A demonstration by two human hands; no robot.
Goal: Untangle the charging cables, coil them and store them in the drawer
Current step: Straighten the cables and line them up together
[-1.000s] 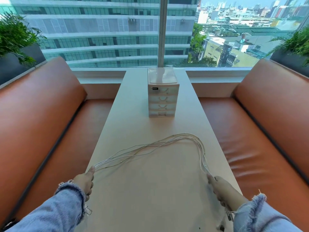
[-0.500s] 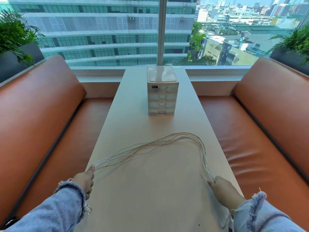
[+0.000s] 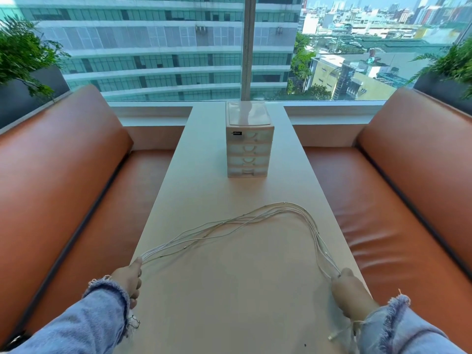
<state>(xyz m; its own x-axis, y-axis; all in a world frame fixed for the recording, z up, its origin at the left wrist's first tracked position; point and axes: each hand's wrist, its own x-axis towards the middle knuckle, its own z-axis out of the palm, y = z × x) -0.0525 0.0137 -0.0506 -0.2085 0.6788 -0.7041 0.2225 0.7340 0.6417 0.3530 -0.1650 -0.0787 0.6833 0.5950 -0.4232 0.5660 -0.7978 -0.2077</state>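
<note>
Little change from half a second ago: the cables (image 3: 286,206) lie in the same wide arch and the drawer unit (image 3: 249,149) has not moved. Against a second ago, your right hand (image 3: 351,293) sits a touch further right, closer to the table's right edge. Your left hand (image 3: 127,282) is where it was.

Left hand: at the near left edge of the table (image 3: 229,315), fingers curled, thumb stretched forward, pinching one end of the bundle. Right hand: closed in a fist round the other end at the near right. A few loose ends with small plugs trail past your right wrist toward you.

Cables: thin, white, many strands running side by side. They rise from your left hand, arch across the middle of the table and drop to your right hand. The arch lies flat on the tabletop, well short of the drawer unit.

Drawer unit: small, boxy, pale translucent plastic with four drawers, all closed. It stands at the far end of the table by the window (image 3: 153,47).

Table: long, narrow, matte cream top. A padded bench (image 3: 63,187) in smooth orange-brown leather-like cover runs along each side. Both of your frayed denim cuffs (image 3: 107,295) are in view.
</note>
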